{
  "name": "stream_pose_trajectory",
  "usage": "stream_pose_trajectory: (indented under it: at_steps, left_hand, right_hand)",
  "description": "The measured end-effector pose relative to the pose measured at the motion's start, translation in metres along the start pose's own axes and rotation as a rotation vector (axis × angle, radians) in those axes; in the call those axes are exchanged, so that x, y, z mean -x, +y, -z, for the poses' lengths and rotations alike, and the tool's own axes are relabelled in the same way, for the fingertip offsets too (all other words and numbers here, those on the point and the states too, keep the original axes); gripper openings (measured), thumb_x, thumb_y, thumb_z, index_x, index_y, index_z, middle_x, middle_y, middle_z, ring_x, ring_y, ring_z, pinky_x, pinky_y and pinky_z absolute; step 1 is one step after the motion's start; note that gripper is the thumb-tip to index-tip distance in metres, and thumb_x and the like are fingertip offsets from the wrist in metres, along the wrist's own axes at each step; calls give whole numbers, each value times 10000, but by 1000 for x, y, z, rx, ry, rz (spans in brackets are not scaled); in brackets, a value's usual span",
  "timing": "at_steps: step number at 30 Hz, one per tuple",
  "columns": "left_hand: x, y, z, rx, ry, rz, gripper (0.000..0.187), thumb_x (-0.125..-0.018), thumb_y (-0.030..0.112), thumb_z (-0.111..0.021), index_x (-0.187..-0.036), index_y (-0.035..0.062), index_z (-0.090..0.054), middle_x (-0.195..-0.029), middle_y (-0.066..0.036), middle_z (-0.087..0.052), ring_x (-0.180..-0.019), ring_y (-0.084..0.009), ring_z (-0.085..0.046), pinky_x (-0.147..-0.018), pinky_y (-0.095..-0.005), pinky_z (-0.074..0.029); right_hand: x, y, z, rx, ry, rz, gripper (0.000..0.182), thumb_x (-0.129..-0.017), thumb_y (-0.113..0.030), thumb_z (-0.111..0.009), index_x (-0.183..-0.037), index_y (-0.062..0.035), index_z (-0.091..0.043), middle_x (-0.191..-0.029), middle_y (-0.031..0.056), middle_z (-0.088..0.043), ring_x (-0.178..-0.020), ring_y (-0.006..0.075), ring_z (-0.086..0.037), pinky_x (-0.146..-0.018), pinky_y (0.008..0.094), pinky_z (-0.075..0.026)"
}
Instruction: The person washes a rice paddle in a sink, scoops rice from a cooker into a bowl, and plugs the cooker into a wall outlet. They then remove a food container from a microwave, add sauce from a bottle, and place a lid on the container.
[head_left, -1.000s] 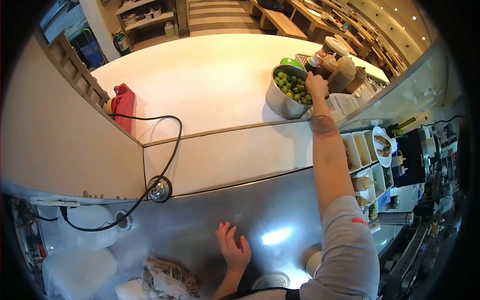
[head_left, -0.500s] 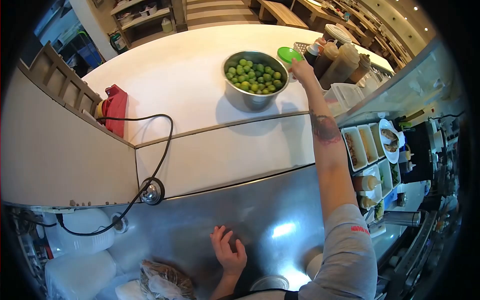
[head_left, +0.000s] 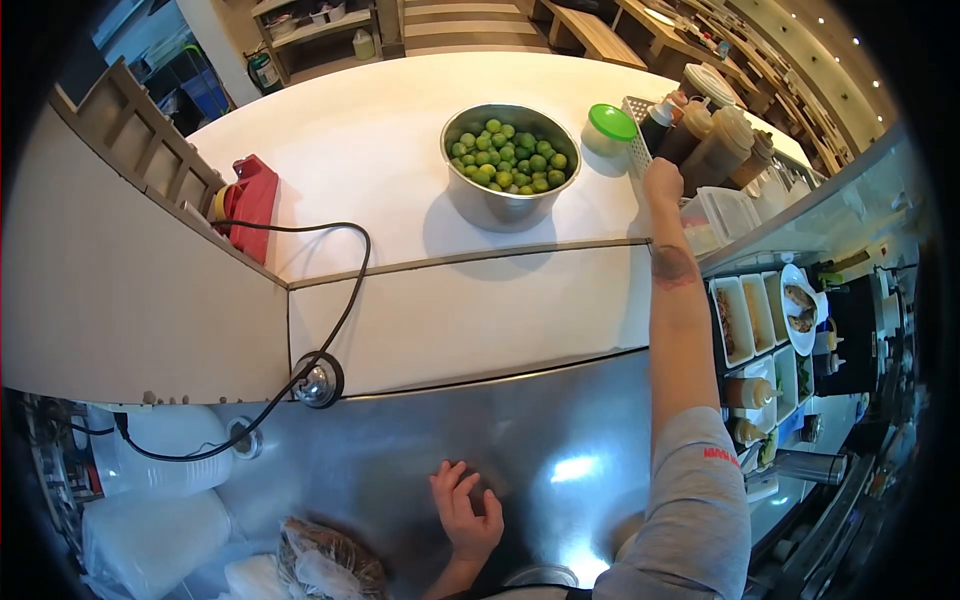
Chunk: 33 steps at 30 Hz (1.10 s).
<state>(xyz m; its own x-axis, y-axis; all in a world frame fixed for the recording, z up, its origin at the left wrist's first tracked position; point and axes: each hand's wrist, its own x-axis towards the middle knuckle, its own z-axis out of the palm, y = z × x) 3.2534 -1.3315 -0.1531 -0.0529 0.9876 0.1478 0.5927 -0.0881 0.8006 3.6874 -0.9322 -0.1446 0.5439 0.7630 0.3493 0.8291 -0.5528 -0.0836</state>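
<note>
My right hand (head_left: 663, 183) reaches far forward with its fingers curled closed at the near end of a white perforated basket (head_left: 637, 150). It seems to grip the basket's edge, though the fingertips are hidden. Squeeze bottles (head_left: 722, 148) with brown and dark contents stand in the basket. Just left of it sits a small tub with a green lid (head_left: 612, 122), apart from my hand. A steel bowl (head_left: 510, 205) full of green limes (head_left: 508, 157) rests further left. My left hand (head_left: 468, 515) hovers low over the steel counter, empty, its fingers loosely bent and apart.
A clear plastic container (head_left: 718, 218) stands beside my right wrist. Food trays (head_left: 735, 320) and a plate of food (head_left: 798, 310) lie to the right. On the left are a call bell (head_left: 318, 382), a black cable (head_left: 350, 290), a red device (head_left: 250, 210) and bagged items (head_left: 325, 560).
My right hand has let go of the green-lidded tub and moved back toward me, to the basket's near end. The view has shifted slightly. My left hand keeps its loose pose.
</note>
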Motion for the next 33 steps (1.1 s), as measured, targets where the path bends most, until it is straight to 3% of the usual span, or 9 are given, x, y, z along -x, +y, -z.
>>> stream_pose_trajectory:
  at_steps: [2, 12, 16, 19, 21, 22, 24, 27, 33]
  left_hand:
    - [2, 0, 1, 21, 6, 14, 257, -712, 50, -558, -962, 4, -526, -1151, -170, -501, -1183, -374, -414, -1027, -541, -241]
    - [2, 1, 0, 16, 2, 11, 263, -689, 26, -573, -948, 3, -531, -1144, -172, -507, -1180, -375, -422, -1019, -538, -262]
    - [2, 2, 1, -13, 7, 3, 258, -686, 10, -567, -941, 2, -532, -1126, -175, -519, -1160, -378, -445, -1009, -536, -283]
    - [3, 1, 0, -17, 19, 2, 258, -682, 7, -566, -938, 6, -534, -1112, -174, -529, -1147, -381, -456, -1005, -535, -288]
    - [5, -3, -1, -39, 17, -3, 249, -681, 23, -572, -928, 3, -543, -1119, -168, -523, -1147, -374, -457, -999, -535, -298]
    - [5, -4, -2, -59, 16, -5, 241, -681, 40, -579, -917, 0, -552, -1127, -162, -517, -1146, -366, -458, -993, -535, -307]
    - [5, -2, -4, -59, 26, 2, 248, -678, 26, -565, -924, 6, -544, -1118, -167, -525, -1143, -377, -459, -999, -531, -299]
    - [1, 10, 0, -80, 12, 6, 253, -674, 13, -548, -927, 10, -536, -1109, -174, -532, -1140, -390, -459, -1004, -524, -294]
    - [0, 13, -3, -74, 24, -3, 234, -671, 15, -547, -904, 5, -532, -1104, -183, -529, -1138, -401, -455, -985, -503, -320]
  right_hand:
    - [6, 2, 9, 22, -49, 94, 242, -827, -155, -477, -882, -18, -669, -890, 205, -647, -845, 354, -639, -728, 442, -515]
    - [14, -26, 63, 177, -295, 29, 277, -843, -169, -456, -990, -34, -648, -984, 184, -641, -941, 362, -614, -782, 429, -508]
    - [-5, -64, 111, 30, 25, 96, 270, -846, -214, -469, -940, -32, -647, -998, 183, -636, -936, 321, -621, -771, 415, -504]
    - [-69, -68, 100, -42, 187, 46, 249, -787, -194, -561, -944, -12, -629, -977, 194, -632, -923, 331, -619, -786, 406, -500]
    - [-112, -41, 72, 162, 572, 232, 229, -769, -190, -584, -898, -11, -645, -940, 194, -640, -896, 336, -627, -760, 406, -509]
    - [-125, -30, 65, 159, 573, 227, 229, -769, -190, -584, -898, -11, -645, -940, 194, -640, -896, 336, -627, -760, 406, -509]
    - [-144, -13, 53, 121, 259, 159, 212, -770, -166, -577, -858, 14, -649, -896, 214, -641, -874, 347, -629, -746, 410, -511]
    - [-135, -13, 68, 51, 158, 101, 295, -767, -239, -642, -911, 17, -660, -960, 219, -634, -901, 339, -630, -743, 401, -515]
    - [-123, -21, 80, -185, 218, -15, 251, -764, -212, -644, -873, 14, -663, -934, 209, -643, -881, 333, -638, -732, 371, -527]
